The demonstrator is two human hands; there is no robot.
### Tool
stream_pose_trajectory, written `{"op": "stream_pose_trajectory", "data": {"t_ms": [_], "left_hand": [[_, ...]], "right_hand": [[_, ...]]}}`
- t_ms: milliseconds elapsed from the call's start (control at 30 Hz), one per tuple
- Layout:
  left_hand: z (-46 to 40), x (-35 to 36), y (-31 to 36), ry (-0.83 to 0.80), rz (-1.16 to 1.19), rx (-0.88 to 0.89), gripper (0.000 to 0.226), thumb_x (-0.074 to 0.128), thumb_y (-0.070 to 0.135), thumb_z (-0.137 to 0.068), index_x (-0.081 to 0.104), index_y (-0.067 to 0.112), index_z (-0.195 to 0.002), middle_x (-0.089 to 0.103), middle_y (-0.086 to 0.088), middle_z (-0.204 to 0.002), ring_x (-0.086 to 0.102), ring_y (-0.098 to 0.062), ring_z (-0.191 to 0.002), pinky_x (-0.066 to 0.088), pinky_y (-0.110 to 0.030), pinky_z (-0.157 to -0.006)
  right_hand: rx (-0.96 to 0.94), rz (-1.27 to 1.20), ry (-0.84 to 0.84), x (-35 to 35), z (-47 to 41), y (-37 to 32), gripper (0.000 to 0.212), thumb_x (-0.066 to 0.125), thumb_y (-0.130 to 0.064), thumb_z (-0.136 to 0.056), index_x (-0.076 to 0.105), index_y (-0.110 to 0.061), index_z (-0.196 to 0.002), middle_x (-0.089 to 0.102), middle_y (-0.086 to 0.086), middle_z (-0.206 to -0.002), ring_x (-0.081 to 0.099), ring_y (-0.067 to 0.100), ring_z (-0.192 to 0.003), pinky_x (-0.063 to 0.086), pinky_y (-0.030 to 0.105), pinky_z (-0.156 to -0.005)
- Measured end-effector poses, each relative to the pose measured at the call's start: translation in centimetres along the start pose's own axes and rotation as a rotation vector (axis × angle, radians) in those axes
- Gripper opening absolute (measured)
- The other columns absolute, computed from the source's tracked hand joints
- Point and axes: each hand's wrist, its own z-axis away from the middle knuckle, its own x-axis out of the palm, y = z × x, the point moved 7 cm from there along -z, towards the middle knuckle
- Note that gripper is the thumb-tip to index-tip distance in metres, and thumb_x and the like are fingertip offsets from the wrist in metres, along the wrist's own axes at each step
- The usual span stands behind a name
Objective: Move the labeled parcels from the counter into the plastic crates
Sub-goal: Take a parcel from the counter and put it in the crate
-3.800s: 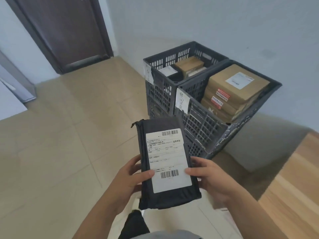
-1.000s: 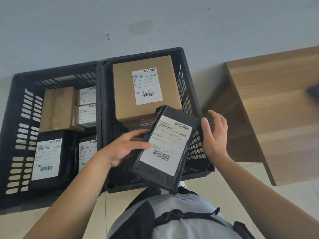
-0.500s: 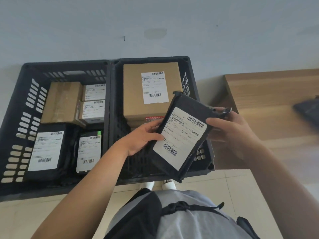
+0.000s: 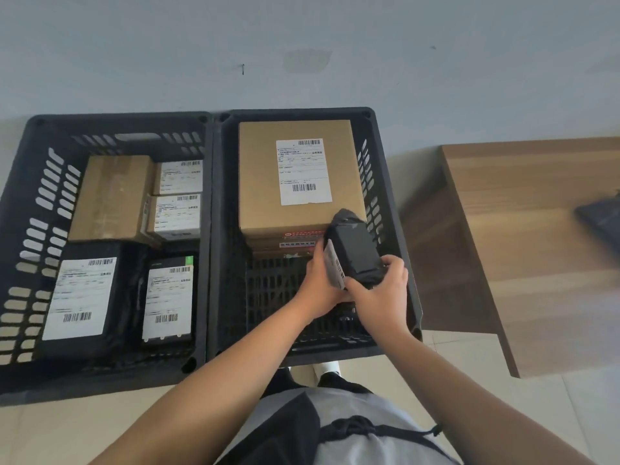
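Item: black parcel [image 4: 355,253], turned on edge, label facing left, held inside the right crate [image 4: 392,209] beside the cardboard box [image 4: 295,176]. My left grip [image 4: 318,283] and right grip [image 4: 379,293] both curled round it. Left crate [image 4: 30,203]: four labeled parcels. Tabletop [image 4: 523,223]: one dark parcel [image 4: 600,223].

Left hand [image 4: 320,283] and right hand [image 4: 380,290] together, fingers curled, arms outstretched.

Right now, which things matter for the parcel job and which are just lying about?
Job:
black parcel, held by left hand and right hand
right crate
left crate
counter
dark parcel on it

Lying about:
wall mark
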Motion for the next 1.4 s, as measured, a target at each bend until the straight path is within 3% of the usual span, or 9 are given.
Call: {"op": "stream_pose_trajectory", "data": {"t_ms": [133,300,400,533,700,833,933,1033,1400], "left_hand": [[-2.3,0.3,-1.8,-0.018,-0.142,0.010,0.127,0.099,0.032,-0.062,0.017,0.032,-0.159,0.032,-0.007,-0.161,0.029,-0.031,-0.152,0.033,-0.063,-0.120],[-4.3,0.3,-3.5,-0.020,-0.226,0.020,0.124,0.096,0.022,-0.068,0.014,0.032,-0.160,0.021,-0.004,-0.163,0.021,-0.027,-0.153,0.026,-0.055,-0.126],[-5.0,1.2,-4.2,-0.073,-0.240,0.043,0.124,0.095,0.014,-0.069,0.015,0.028,-0.162,0.026,-0.006,-0.164,0.021,-0.025,-0.154,0.025,-0.051,-0.126],[-5.3,2.3,-4.9,-0.076,-0.202,0.033,0.128,0.094,0.003,-0.068,0.012,0.028,-0.163,0.024,-0.006,-0.166,0.020,-0.022,-0.155,0.024,-0.048,-0.127],[-4.8,3.3,-5.2,-0.194,0.004,-0.044,0.123,0.080,-0.012,-0.079,0.002,0.039,-0.160,0.025,0.002,-0.164,0.027,-0.013,-0.150,0.036,-0.036,-0.118],[-4.2,2.9,-4.7,-0.134,0.284,-0.215,0.101,0.055,-0.015,-0.090,0.008,0.040,-0.161,0.033,-0.003,-0.164,0.038,-0.026,-0.147,0.042,-0.052,-0.116],[-3.7,3.3,-4.2,-0.083,0.541,-0.303,0.074,0.057,0.006,-0.098,0.028,0.038,-0.158,0.048,-0.005,-0.156,0.045,-0.027,-0.143,0.030,-0.059,-0.122],[-3.5,4.4,-4.0,-0.136,0.455,-0.290,0.075,0.067,0.031,-0.099,0.025,0.037,-0.161,0.043,0.003,-0.160,0.036,-0.024,-0.151,0.019,-0.060,-0.126],[-3.9,4.2,-4.0,-0.139,0.428,-0.268,0.082,0.076,0.032,-0.093,0.029,0.034,-0.160,0.049,0.003,-0.155,0.044,-0.023,-0.145,0.027,-0.056,-0.124]], "right_hand": [[0.105,0.061,0.006,0.8,-0.4,1.3,0.076,0.085,-0.022,-0.085,0.037,-0.020,-0.144,0.045,-0.002,-0.136,0.057,0.021,-0.121,0.058,0.037,-0.094],[0.014,0.224,-0.068,0.4,0.3,0.4,0.079,0.077,-0.035,-0.092,0.033,-0.025,-0.157,0.037,0.000,-0.157,0.048,0.022,-0.138,0.053,0.042,-0.107],[-0.226,0.283,0.120,-2.4,1.2,-1.6,0.067,0.079,-0.033,-0.089,0.048,-0.023,-0.148,0.044,0.001,-0.147,0.040,0.020,-0.133,0.046,0.038,-0.103],[-0.014,0.478,0.087,-4.1,-0.6,1.4,0.083,0.070,-0.050,-0.092,0.030,-0.021,-0.159,0.031,0.005,-0.162,0.024,0.029,-0.149,0.025,0.052,-0.120],[0.082,0.426,0.045,-3.4,-1.6,3.8,0.075,0.065,-0.052,-0.095,0.033,-0.019,-0.155,0.046,0.005,-0.155,0.040,0.031,-0.142,0.042,0.051,-0.114],[0.112,0.390,0.075,-3.6,-1.9,4.2,0.067,0.061,-0.054,-0.097,0.040,-0.021,-0.150,0.053,0.003,-0.145,0.048,0.028,-0.134,0.049,0.050,-0.107],[0.103,0.406,0.087,-3.4,-1.7,3.9,0.064,0.057,-0.057,-0.097,0.042,-0.020,-0.147,0.056,0.002,-0.141,0.050,0.026,-0.130,0.050,0.050,-0.103],[0.098,0.433,0.102,-3.4,-1.6,3.6,0.063,0.054,-0.059,-0.098,0.042,-0.020,-0.147,0.056,0.001,-0.141,0.052,0.026,-0.129,0.050,0.048,-0.100],[0.069,0.433,0.135,-3.5,-1.5,3.3,0.057,0.051,-0.058,-0.098,0.047,-0.020,-0.139,0.060,0.001,-0.132,0.056,0.027,-0.122,0.050,0.049,-0.097]]}}
